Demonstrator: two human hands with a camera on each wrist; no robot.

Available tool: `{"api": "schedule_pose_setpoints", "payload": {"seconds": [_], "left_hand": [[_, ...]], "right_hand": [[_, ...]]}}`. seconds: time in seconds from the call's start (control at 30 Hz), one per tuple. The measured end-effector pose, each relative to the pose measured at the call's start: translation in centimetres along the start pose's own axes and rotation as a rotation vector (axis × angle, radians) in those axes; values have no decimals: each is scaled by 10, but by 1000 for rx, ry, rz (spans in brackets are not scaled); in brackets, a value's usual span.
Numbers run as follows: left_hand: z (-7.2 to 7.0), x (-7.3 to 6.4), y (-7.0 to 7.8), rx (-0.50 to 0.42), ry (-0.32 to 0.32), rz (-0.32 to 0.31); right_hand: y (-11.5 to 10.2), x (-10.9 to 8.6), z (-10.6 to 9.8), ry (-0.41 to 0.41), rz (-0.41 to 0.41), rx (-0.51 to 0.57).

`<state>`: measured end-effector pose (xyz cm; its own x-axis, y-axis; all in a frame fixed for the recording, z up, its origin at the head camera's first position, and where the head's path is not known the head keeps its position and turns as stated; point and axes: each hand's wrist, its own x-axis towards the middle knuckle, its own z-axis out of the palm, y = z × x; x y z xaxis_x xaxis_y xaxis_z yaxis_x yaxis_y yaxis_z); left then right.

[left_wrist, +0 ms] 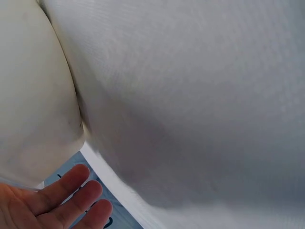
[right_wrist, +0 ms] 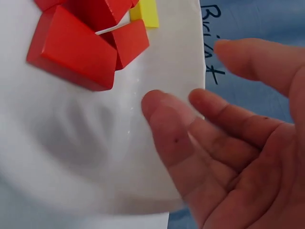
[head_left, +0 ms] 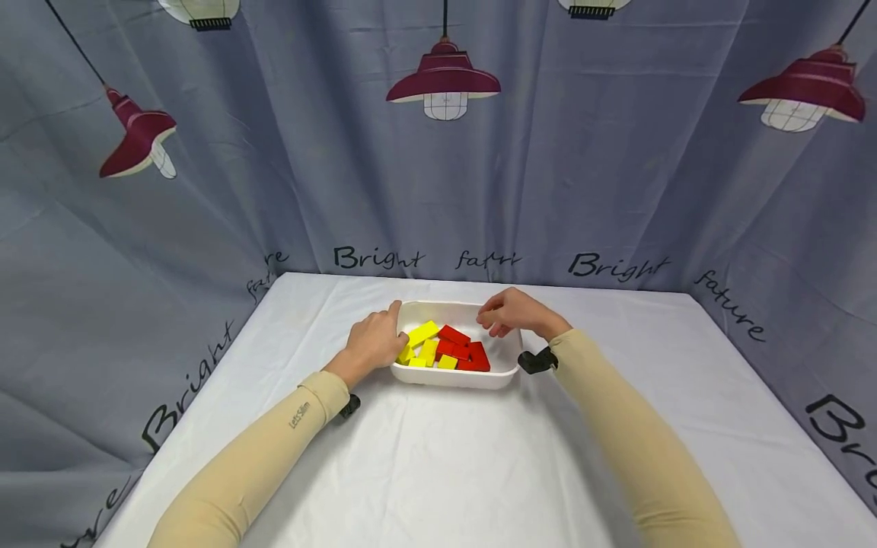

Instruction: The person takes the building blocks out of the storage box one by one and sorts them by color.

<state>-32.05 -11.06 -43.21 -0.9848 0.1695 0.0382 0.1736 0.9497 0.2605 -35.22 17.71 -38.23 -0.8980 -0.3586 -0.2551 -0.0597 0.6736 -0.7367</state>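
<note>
A white tub stands on the table and holds yellow blocks on its left and red blocks toward its middle. My left hand grips the tub's left rim, its thumb over the edge. Three fingers of that hand extend outside the wall in the left wrist view; its thumb and index finger do not show there. Above the tub's right end hovers my right hand, fingers bent loosely and apart. Nothing lies between its thumb and fingers in the right wrist view.
A white cloth covers the table around the tub. Behind and at both sides hangs a grey-blue curtain printed with lamps and lettering. Dark wrist devices sit under the sleeves.
</note>
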Motion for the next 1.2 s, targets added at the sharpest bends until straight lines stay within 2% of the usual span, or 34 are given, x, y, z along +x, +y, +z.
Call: {"api": "schedule_pose_setpoints", "payload": {"seconds": [0.37, 0.7, 1.2], "left_hand": [[-1, -3, 0, 11, 13, 0], [0, -2, -2, 10, -8, -2], [0, -2, 0, 19, -7, -9]], "right_hand": [[-11, 6, 13, -39, 73, -138], [-15, 12, 25, -56, 162, -249], [-19, 18, 30, -96, 229, -413]]}}
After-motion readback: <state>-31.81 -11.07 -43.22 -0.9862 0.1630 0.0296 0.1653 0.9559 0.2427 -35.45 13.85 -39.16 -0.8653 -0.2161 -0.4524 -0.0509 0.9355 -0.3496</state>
